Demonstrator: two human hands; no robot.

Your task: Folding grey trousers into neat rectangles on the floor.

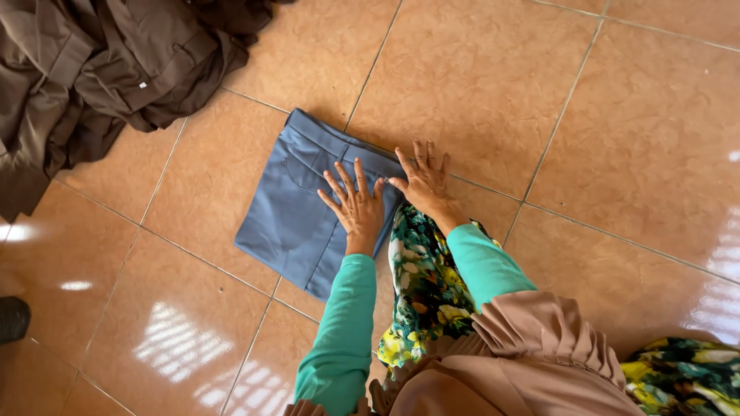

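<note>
On the tiled floor (632, 139), a folded pair of blue-grey trousers (297, 212) is lying flat, just left of the frame's middle, with the waistband along its upper edge and a curved pocket seam showing near the top. Both of the person's hands are resting on its right-hand part. The left hand (356, 202) is lying palm down with the fingers spread wide and straight, pressing on the cloth and gripping nothing. The right hand (425, 183) is lying just beside it, also flat and spread, sitting at the upper right corner of the trousers where the cloth is meeting the tile; it is holding nothing either, and its thumb is nearly touching the left hand's fingers. Both arms are wearing teal sleeves (339, 331), reaching up from the bottom of the view. Between the arms a floral cloth (424, 293) in green, yellow and black is hanging down, its top edge touching the trousers' right side. A brown pleated garment (532, 347) is covering the person's front at the lower right. Well apart, at the upper left corner, a heap of dark brown clothes (100, 69) is lying crumpled on the tiles. At the left edge, a dark shoe (11, 317) is showing in part.
</note>
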